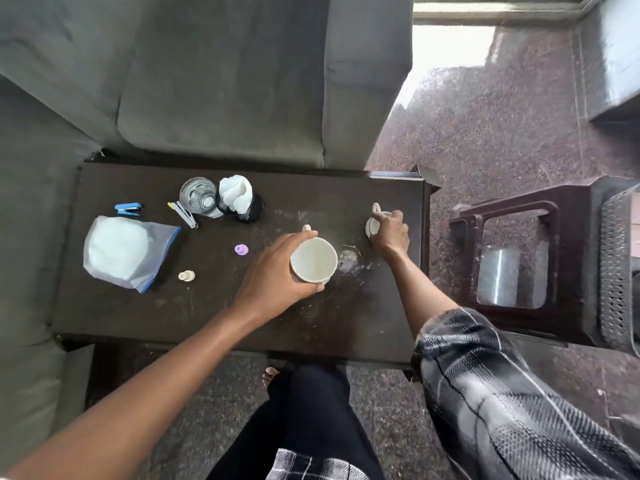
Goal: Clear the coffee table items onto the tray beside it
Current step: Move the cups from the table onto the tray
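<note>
My left hand (273, 275) grips a white mug (313, 259) near the middle of the dark coffee table (207, 320). At the table's right end my right hand (389, 233) is closed over a second white mug (372, 225), mostly hiding it. Further left lie a glass (199, 197), a black holder stuffed with white tissue (239, 199), a blue stapler (128, 208), a nail clipper (183, 214), a clear bag of white material (124, 252), a purple cap (241, 250) and a small white bottle (186, 276). A shiny metal tray (509, 275) rests in the brown stool (526, 261) to the right.
A grey sofa (214, 81) runs behind and left of the table. A wet ring (349, 256) marks the tabletop between the mugs. A dark perforated basket (616, 271) sits at the far right. My legs (311, 427) are in front of the table.
</note>
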### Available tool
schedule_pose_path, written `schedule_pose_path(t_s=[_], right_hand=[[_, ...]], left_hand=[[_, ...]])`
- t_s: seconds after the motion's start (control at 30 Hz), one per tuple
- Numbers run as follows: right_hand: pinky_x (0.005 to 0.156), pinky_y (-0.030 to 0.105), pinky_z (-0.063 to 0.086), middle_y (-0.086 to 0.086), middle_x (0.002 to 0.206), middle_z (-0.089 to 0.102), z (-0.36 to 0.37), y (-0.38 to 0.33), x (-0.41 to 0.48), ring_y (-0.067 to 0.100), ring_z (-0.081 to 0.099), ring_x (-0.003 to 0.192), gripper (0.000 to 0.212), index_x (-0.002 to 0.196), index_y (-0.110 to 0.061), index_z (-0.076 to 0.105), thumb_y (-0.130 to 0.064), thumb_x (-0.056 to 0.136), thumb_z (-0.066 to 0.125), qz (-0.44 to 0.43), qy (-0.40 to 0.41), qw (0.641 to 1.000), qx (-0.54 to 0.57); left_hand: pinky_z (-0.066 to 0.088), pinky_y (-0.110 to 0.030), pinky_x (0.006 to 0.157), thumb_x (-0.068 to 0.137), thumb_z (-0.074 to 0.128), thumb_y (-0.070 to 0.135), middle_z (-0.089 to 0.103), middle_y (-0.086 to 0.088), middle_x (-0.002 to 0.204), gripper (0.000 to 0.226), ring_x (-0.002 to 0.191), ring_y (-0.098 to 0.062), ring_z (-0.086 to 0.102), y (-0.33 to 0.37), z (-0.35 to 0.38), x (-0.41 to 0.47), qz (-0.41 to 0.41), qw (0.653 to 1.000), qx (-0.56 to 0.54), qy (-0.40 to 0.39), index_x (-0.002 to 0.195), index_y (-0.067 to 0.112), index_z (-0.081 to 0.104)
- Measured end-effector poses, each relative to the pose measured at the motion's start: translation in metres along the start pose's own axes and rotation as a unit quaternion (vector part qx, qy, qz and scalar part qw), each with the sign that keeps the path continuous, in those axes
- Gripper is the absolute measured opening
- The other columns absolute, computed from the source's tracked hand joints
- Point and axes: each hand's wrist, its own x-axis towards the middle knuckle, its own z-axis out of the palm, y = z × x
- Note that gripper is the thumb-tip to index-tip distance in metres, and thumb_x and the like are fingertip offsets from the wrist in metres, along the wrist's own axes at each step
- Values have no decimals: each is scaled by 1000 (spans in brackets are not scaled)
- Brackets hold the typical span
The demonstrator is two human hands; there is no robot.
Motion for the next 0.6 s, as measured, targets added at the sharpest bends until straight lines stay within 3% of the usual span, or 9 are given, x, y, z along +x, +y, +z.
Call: schedule_pose_path(t_s=[0.13, 0.3, 0.4, 0.5, 0.6], right_hand=[[91, 38, 46, 7, 121, 47, -23, 5, -59, 32, 56, 106, 48, 124, -34, 56, -22, 79, 61, -9, 28, 996, 81], [80, 29, 42, 1, 105, 43, -70, 13, -149, 24, 49, 106, 49, 123, -38, 57, -31, 75, 66, -57, 97, 990, 89], [80, 27, 38, -4, 99, 38, -99, 18, -212, 21, 47, 105, 53, 125, -39, 56, -34, 74, 68, -79, 125, 985, 90], [82, 33, 44, -2, 100, 40, -121, 29, -275, 23, 49, 107, 58, 129, -42, 50, -39, 74, 67, -89, 146, 982, 81], [84, 38, 49, 3, 119, 49, -133, 45, -330, 23, 53, 109, 74, 137, -39, 36, -41, 71, 69, -101, 159, 977, 97]], left_hand=[[40, -27, 98, 60, 85, 28, 53, 12, 131, 78, 117, -8, 51, 8, -2, -17, 11, 1000, 3, -1, 129, 31, 50], [42, -36, 100, 58, 86, 28, 53, 11, 130, 79, 117, -12, 52, 20, -3, -54, 47, 999, 10, -2, 129, 31, 50], [40, -31, 101, 58, 86, 25, 54, 8, 130, 81, 117, -14, 52, 31, -2, -87, 82, 997, 1, -13, 130, 30, 50], [40, -35, 103, 58, 86, 24, 54, 6, 132, 80, 120, -15, 52, 39, 4, -122, 108, 994, -18, -18, 130, 28, 51], [39, -34, 105, 59, 86, 26, 54, 7, 133, 80, 121, -13, 50, 50, 13, -152, 125, 992, -26, -14, 131, 28, 50]])
